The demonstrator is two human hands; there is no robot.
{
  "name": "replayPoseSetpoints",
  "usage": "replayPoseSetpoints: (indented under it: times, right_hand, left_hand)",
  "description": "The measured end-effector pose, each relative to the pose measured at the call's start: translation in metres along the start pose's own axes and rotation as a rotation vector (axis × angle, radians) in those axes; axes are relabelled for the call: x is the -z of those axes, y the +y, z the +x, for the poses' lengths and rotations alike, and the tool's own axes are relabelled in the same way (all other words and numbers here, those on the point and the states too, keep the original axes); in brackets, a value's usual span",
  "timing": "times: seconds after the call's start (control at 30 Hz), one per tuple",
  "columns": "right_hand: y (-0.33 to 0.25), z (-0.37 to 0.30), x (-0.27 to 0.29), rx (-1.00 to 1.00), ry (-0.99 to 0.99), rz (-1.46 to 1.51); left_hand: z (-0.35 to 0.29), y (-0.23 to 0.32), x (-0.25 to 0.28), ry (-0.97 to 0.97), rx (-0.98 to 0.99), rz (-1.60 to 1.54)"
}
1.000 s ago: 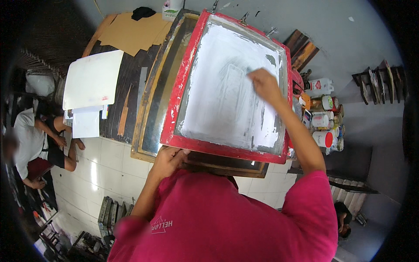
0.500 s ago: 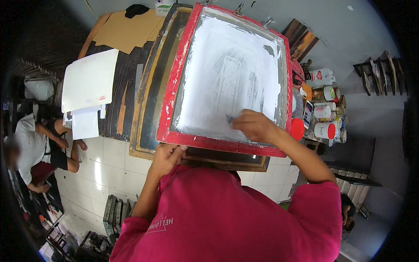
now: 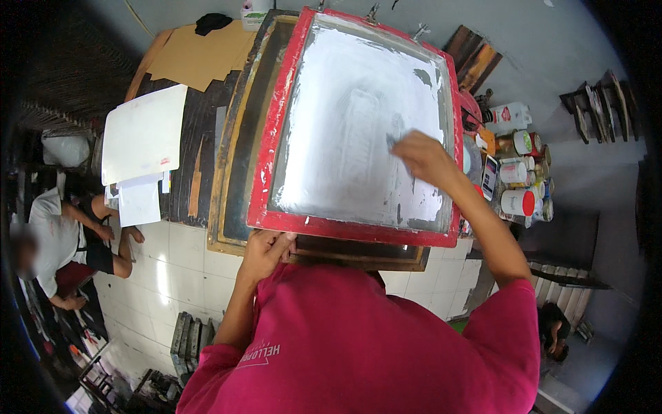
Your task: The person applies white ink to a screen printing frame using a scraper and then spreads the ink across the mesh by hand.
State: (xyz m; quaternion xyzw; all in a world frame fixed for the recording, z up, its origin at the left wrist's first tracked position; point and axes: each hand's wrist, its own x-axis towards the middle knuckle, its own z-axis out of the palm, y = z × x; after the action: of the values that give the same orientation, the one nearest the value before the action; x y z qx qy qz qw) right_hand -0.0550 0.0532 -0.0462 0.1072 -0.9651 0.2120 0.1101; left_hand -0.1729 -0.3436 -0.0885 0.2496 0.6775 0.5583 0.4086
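A red-framed printing screen lies tilted in front of me, its mesh smeared white with greyish rubbed marks around a faint long shape. Over the right part of the mesh, my right hand is closed around a small grey, cloth-like piece, most of it hidden by the fingers. My left hand is curled at the near left edge of the red frame, gripping it from below; some of its fingertips are out of sight.
A larger wooden-framed screen lies beneath. White sheets and brown cardboard are at the left. Jars and tubs crowd the right side beside a phone. One person sits at the left, another at far right.
My right hand has moved away from me and slightly right across the mesh with the grey piece. The rubbed marks look fainter and more smeared. My left hand stays at the frame edge.
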Motion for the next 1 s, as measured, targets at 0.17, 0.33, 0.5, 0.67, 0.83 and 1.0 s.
replayPoseSetpoints:
  times: [0.17, 0.33, 0.5, 0.67, 0.83, 1.0]
  right_hand:
    - [-0.076, 0.043, -0.052, 0.147, -0.115, 0.110]
    - [0.001, 0.015, -0.011, 0.004, -0.030, -0.044]
    - [-0.037, 0.056, -0.064, 0.167, 0.068, 0.046]
    - [-0.005, 0.058, -0.057, 0.240, 0.023, -0.026]
    - [0.023, 0.096, -0.054, -0.012, 0.198, 0.033]
    - [-0.045, 0.090, -0.071, 0.358, -0.028, 0.121]
  left_hand:
    - [0.000, -0.001, 0.003, -0.012, 0.039, -0.023]
    - [0.001, 0.000, 0.000, 0.004, -0.013, -0.031]
    - [-0.001, 0.002, 0.001, 0.005, 0.026, -0.027]
    - [-0.001, 0.001, 0.000, 0.014, 0.000, 0.020]
    - [0.001, 0.006, -0.004, 0.032, 0.019, -0.030]
    - [-0.002, -0.003, -0.001, 0.026, -0.050, 0.003]
